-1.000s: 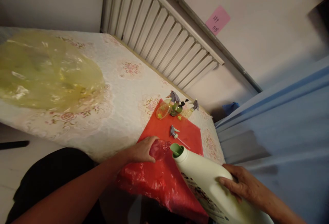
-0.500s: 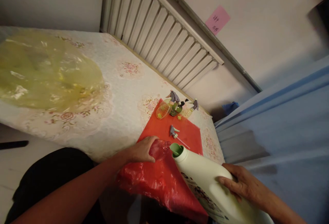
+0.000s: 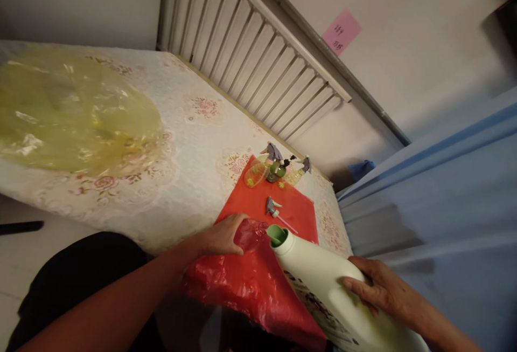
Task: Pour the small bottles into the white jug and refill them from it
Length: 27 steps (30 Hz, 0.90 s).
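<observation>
Floral cloth covers the surface beside a ribbed radiator, and a red plastic sheet lies over its near end. Left hand curls round a clear bottle, thumb on one side, fingers on the other, its neck towards the jug. Right hand is wrapped on the big pale-green jug, thumb over the near side, tilting it so the green spout sits right at that neck; whether they touch, I can't tell. Just beyond, a loose spray nozzle lies on the red, with spray bottles and a small green bottle behind. Yellow plastic bag bulges at far left.
</observation>
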Each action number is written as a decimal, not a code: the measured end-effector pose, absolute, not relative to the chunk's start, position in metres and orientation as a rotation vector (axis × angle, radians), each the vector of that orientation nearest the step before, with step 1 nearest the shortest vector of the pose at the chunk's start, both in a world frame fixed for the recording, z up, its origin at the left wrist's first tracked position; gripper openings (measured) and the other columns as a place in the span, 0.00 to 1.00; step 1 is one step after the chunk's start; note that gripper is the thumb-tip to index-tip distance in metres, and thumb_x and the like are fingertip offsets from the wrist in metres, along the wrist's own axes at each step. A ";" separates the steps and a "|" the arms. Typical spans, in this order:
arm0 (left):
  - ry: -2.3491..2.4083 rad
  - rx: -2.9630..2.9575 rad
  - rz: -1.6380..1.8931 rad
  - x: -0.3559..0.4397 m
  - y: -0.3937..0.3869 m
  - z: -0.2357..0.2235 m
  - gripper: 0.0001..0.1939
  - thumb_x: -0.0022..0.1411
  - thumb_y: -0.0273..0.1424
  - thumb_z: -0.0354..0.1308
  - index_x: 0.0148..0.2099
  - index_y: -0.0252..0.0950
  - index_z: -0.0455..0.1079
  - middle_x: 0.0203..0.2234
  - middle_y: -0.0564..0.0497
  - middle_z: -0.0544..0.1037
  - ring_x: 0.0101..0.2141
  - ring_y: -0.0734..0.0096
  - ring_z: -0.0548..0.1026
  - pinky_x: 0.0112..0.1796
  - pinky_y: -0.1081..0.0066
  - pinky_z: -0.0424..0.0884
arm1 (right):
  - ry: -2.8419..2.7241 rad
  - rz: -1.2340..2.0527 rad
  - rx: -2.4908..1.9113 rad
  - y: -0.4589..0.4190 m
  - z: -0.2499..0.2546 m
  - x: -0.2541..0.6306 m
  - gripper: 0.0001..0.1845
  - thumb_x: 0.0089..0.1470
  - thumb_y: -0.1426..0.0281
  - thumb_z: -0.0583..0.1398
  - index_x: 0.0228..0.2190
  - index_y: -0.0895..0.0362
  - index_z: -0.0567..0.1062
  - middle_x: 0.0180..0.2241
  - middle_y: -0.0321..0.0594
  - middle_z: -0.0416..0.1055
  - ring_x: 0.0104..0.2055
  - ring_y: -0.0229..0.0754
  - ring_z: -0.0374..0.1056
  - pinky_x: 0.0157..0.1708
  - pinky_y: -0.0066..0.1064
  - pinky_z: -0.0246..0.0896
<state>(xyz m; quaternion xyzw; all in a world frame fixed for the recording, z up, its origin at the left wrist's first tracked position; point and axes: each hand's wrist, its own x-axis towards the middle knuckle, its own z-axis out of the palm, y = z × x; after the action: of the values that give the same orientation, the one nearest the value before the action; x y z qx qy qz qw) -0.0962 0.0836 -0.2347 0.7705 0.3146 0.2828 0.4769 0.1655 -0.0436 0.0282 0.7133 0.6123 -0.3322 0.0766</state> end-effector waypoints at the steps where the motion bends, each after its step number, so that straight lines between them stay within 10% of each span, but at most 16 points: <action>1: 0.766 1.885 0.694 -0.096 0.084 -0.235 0.44 0.41 0.31 0.66 0.60 0.41 0.54 0.55 0.44 0.66 0.56 0.50 0.64 0.57 0.56 0.60 | 1.832 -0.997 2.139 -0.043 0.028 0.165 0.28 0.53 0.45 0.55 0.30 0.60 0.72 0.21 0.33 0.64 0.21 0.33 0.59 0.19 0.23 0.53; 27: 0.757 1.905 0.689 -0.097 0.084 -0.231 0.43 0.42 0.32 0.66 0.61 0.39 0.54 0.55 0.44 0.66 0.55 0.52 0.65 0.56 0.58 0.61 | 1.829 -1.032 2.145 -0.045 0.027 0.169 0.27 0.53 0.46 0.55 0.30 0.60 0.71 0.22 0.33 0.65 0.20 0.32 0.59 0.19 0.23 0.52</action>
<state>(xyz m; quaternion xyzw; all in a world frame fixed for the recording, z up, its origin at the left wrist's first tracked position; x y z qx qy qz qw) -0.0972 0.0838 -0.2307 0.7774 0.3091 0.2810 0.4703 0.1693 -0.0448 0.0275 0.7128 0.6078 -0.3430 0.0696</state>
